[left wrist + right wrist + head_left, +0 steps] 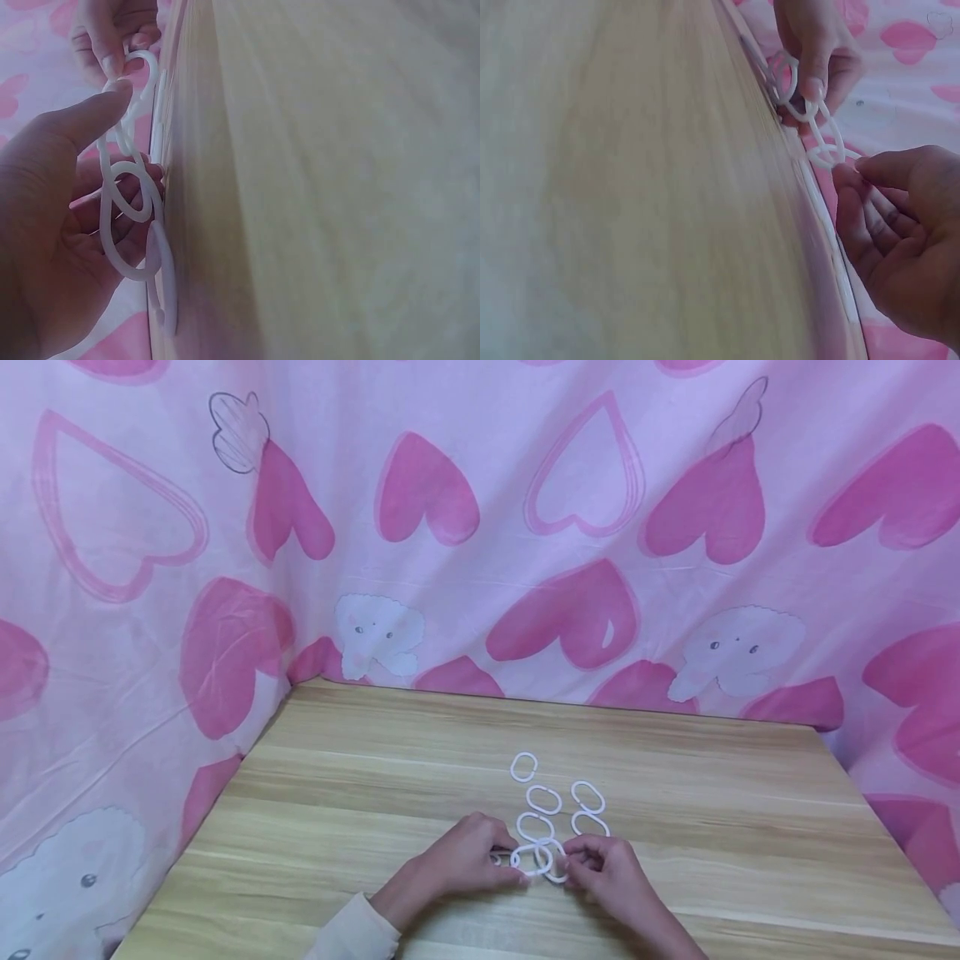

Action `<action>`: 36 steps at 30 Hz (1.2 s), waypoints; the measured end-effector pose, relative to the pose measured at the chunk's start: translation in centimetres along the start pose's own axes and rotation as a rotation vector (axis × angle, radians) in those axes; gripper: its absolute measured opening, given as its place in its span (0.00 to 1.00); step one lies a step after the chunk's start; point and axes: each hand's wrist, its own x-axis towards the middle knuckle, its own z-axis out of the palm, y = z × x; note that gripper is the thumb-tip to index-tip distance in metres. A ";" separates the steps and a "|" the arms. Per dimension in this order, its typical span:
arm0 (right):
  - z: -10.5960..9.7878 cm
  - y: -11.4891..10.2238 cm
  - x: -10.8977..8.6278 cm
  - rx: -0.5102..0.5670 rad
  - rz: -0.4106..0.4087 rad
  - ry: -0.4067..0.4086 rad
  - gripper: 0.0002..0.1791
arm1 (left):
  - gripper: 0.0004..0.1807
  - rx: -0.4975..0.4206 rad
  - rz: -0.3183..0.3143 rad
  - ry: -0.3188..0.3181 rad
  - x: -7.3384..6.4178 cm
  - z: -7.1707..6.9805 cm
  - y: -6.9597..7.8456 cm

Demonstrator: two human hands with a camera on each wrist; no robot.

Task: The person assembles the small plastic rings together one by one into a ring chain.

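Observation:
Near the table's front, my left hand pinches a white oval plastic link between thumb and fingers. My right hand holds a second white link by its right end, thumb against fingertip. These two links overlap and look looped through each other, in the right wrist view as well. In the left wrist view, more joined links hang from the held one across the left palm, the lowest reaching down by the tabletop. Part of this chain is hidden behind the left hand in the head view.
Several loose white links lie just beyond the hands on the wooden table: a far link, one link nearer, and a pair to the right with its upper link. A pink heart-patterned curtain borders the table's back and sides.

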 end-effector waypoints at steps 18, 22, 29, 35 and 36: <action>-0.9 0.7 1.4 -0.336 -0.223 -0.041 0.09 | 0.19 0.256 0.010 -0.034 -1.3 -1.0 -0.5; -0.8 0.8 1.4 -0.345 -0.236 -0.058 0.10 | 0.17 0.197 -0.045 -0.064 -2.2 -2.0 -1.1; -0.7 0.4 1.5 -0.386 -0.278 -0.069 0.11 | 0.18 0.159 -0.099 -0.121 -3.4 -3.7 -2.1; -0.8 0.0 1.8 -0.418 -0.223 -0.088 0.10 | 0.18 0.208 -0.087 -0.133 -4.4 -5.6 -2.4; -0.9 -0.1 1.8 -0.418 -0.217 -0.091 0.10 | 0.19 0.225 -0.093 -0.134 -4.5 -5.9 -2.4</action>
